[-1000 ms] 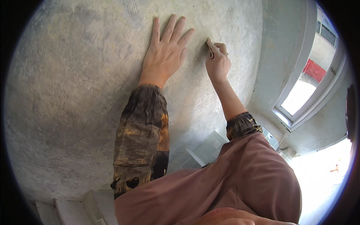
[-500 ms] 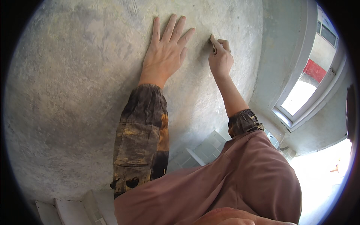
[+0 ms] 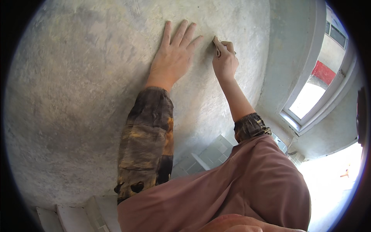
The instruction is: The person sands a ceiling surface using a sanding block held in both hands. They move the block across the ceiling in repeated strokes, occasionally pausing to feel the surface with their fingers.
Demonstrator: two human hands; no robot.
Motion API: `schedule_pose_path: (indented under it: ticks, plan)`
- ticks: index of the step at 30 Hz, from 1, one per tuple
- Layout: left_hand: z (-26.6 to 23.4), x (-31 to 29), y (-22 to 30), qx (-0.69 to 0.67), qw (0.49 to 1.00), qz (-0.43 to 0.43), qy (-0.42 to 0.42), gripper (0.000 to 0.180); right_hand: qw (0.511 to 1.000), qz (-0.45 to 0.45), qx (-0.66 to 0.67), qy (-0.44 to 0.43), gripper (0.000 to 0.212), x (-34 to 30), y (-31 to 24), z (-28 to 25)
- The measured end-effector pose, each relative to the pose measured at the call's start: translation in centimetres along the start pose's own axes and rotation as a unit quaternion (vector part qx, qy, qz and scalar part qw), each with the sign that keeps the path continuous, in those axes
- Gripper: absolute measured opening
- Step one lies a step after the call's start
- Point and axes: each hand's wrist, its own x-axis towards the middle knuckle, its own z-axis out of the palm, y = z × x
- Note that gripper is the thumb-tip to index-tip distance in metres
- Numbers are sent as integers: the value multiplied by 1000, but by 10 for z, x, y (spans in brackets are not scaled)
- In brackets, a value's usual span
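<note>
Pad (image 3: 218,53), folded, in pinching thumb-and-finger grip of right hand (image 3: 226,65), left hand (image 3: 172,60) spread over wall (image 3: 85,96)

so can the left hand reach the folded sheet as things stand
Probably yes: the left hand is spread flat, just left of the sheet, with only bare wall between; the right hand grips it, though.

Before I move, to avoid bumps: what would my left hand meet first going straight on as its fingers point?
The way looks free to the picture's edge: beyond the left hand only mottled wall shows, though depth is unclear.
</note>
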Motion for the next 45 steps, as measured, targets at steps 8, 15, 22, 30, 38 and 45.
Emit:
schedule_pose_path:
  ticks: [8, 15, 22, 30, 38, 45]
  plan:
    - [2, 5, 17, -18, 1000, 16, 1, 57, 1000, -9, -26, 9, 44, 1, 10, -2]
    - [4, 6, 15, -21, 999, 22, -14, 56, 1000, -14, 1, 3, 45, 2, 8, 1]
    - [3, 6, 15, -33, 999, 18, -14, 57, 998, -60, 6, 7, 45, 3, 7, 0]
    - [2, 8, 16, -29, 999, 17, -18, 59, 998, -60, 8, 14, 41, 11, 11, 2]
    - [6, 12, 17, -27, 999, 16, -20, 59, 999, -44, 7, -29, 46, 6, 11, 1]
    - [15, 24, 18, -31, 999, 16, -16, 59, 996, -42, -7, -84, 47, 6, 22, 6]
